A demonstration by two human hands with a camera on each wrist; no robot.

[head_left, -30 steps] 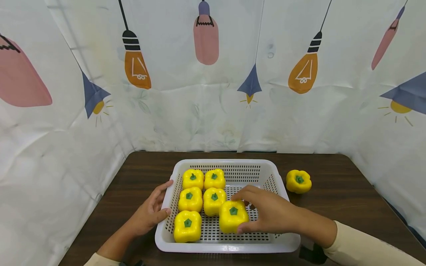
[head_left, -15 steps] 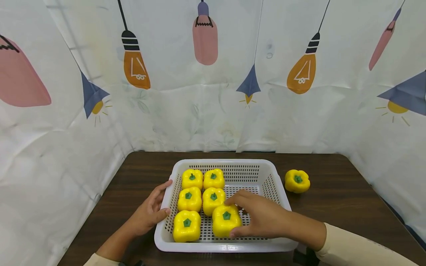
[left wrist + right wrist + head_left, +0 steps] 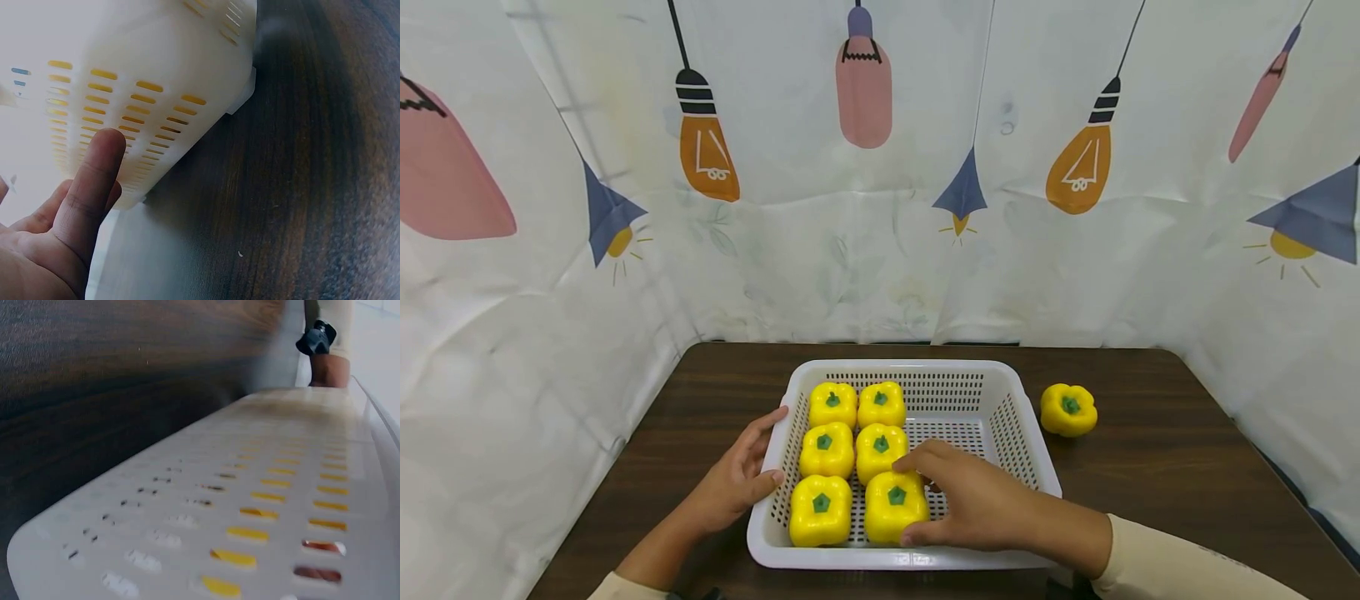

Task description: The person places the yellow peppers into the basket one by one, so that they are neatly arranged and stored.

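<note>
A white perforated basket [image 3: 925, 558] holds several yellow bell peppers with green stems, set in two columns on its left side. My right hand [image 3: 970, 500] reaches over the basket's front part and grips the front pepper [image 3: 895, 508] of the second column, thumb at its near side and fingers at its far side. Another pepper [image 3: 820, 510] sits left of it, with a narrow gap between. My left hand [image 3: 741, 475] rests at the basket's left side, fingertips and thumb against it. In the left wrist view a straight finger [image 3: 94, 178] lies along the slotted wall [image 3: 169, 81].
One more yellow bell pepper [image 3: 1068, 410] lies on the dark wooden table [image 3: 1150, 467], right of the basket. Behind and at both sides hangs a white curtain [image 3: 820, 275] printed with lamps. Yellow shows through the basket's slots in both wrist views.
My right hand has carried the gripped pepper left and down, to the front of the second column. My left hand stays at the basket's left side.
</note>
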